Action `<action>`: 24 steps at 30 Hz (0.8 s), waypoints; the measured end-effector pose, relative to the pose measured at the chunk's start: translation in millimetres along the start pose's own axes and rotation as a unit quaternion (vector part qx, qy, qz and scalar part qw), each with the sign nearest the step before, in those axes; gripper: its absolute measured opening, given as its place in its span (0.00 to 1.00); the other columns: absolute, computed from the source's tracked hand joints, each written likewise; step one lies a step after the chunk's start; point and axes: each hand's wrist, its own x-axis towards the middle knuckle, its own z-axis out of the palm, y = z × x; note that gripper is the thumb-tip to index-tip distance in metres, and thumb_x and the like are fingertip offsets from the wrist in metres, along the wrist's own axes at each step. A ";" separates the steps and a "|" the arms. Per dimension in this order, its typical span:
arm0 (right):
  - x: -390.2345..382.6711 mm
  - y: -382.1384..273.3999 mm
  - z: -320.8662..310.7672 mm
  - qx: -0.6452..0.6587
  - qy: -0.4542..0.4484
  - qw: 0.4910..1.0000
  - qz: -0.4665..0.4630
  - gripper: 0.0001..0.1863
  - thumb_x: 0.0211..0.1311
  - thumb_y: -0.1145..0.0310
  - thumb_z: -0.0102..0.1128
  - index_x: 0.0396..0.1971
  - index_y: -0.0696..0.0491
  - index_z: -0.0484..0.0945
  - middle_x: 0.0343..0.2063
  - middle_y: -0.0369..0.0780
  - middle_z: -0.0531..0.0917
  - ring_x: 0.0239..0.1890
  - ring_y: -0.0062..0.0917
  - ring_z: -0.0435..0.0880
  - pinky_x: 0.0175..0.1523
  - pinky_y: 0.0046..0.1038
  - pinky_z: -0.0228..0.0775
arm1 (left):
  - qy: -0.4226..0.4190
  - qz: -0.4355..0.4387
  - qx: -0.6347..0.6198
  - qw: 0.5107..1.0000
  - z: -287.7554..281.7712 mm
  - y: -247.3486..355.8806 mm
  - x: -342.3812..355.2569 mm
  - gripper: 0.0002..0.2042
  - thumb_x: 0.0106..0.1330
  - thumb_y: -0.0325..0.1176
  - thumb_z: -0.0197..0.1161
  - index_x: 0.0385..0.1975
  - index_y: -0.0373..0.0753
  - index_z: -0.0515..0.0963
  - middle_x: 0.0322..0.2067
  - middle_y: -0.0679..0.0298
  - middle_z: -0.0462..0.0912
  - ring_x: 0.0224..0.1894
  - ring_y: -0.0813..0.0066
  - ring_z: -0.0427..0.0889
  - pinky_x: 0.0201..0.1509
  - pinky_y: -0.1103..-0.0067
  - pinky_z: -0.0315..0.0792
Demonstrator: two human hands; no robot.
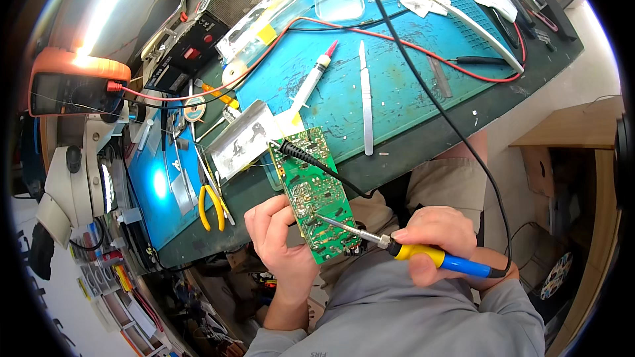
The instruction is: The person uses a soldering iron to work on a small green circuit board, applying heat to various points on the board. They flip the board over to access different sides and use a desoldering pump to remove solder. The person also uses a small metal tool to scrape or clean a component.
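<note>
Through the head camera, I locate the green circuit board above the lap at the near edge of the bench, its far end by the metal tray. The left hand grips the board's left edge with fingers curled together; I cannot tell how the hidden fingertips press. The right hand pinches the soldering iron between thumb and bent fingers. The iron's tip is at the board face; I cannot confirm contact.

Obstructions: a black cord crosses the board's upper part diagonally. The iron's cable rises in my view from the handle past the bench edge and across the blue mat.

Surroundings: a syringe and a silver knife lie on the mat beyond the board. Yellow-handled pliers lie to the left. A red lead runs from the orange meter across the far mat.
</note>
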 end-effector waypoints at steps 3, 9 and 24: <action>5.7 -2.5 -12.0 0.014 -0.043 0.996 0.078 0.14 0.60 0.67 0.65 0.43 0.58 0.85 0.24 0.38 0.87 0.19 0.24 0.83 0.24 0.24 0.73 | 0.000 -0.004 -0.004 1.000 -0.1 0.7 0.3 0.17 0.47 0.33 0.78 0.37 0.36 0.85 0.40 0.62 0.82 0.44 0.63 0.76 0.49 0.73 0.69; 6.8 2.0 -10.1 0.045 -0.021 0.993 0.111 0.12 0.58 0.68 0.65 0.41 0.57 0.84 0.25 0.39 0.87 0.21 0.24 0.84 0.26 0.24 0.73 | -0.002 -0.010 -0.007 1.000 0.1 1.5 0.8 0.16 0.47 0.33 0.78 0.36 0.37 0.85 0.40 0.62 0.82 0.44 0.65 0.76 0.49 0.74 0.69; 15.4 10.7 -11.6 0.132 -0.025 0.977 0.164 0.10 0.59 0.70 0.62 0.38 0.59 0.85 0.26 0.41 0.87 0.24 0.24 0.83 0.31 0.24 0.73 | -0.004 -0.009 -0.010 1.000 -0.5 0.4 0.9 0.15 0.46 0.32 0.78 0.35 0.37 0.85 0.41 0.62 0.82 0.44 0.65 0.76 0.48 0.75 0.69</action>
